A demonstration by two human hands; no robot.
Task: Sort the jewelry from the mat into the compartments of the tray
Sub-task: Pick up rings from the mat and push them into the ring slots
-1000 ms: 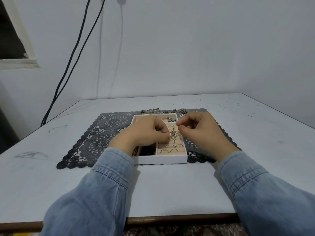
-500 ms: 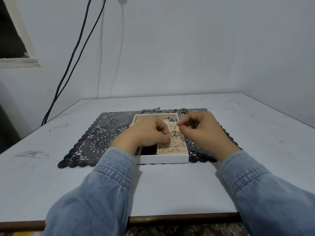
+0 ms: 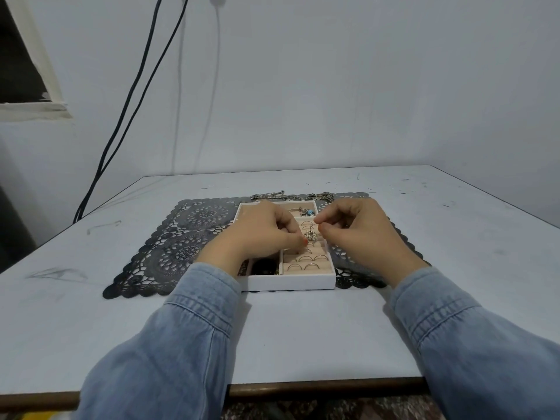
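Note:
A white tray (image 3: 288, 282) with beige compartments sits on a black lace mat (image 3: 181, 237). Its right section holds rows of thin rings (image 3: 306, 262). A turquoise piece (image 3: 309, 212) lies in the back compartment. An ornate silver ring (image 3: 311, 236) stands over the ring rows between my hands. My left hand (image 3: 260, 234) is curled over the tray's left side, thumb tip against that ring. My right hand (image 3: 360, 234) has forefinger and thumb pinched close at the ring's right side. The left compartments are mostly hidden under my left hand.
Two metal chains (image 3: 272, 195) (image 3: 319, 196) lie on the mat's far edge behind the tray. A dark beaded piece (image 3: 265, 266) fills a front compartment. Black cables (image 3: 130, 95) hang down the wall at the left. The table's front edge (image 3: 303, 389) is near my sleeves.
Both hands stay over the ring rows with only small finger shifts around the ornate ring. The tray and mat have not moved.

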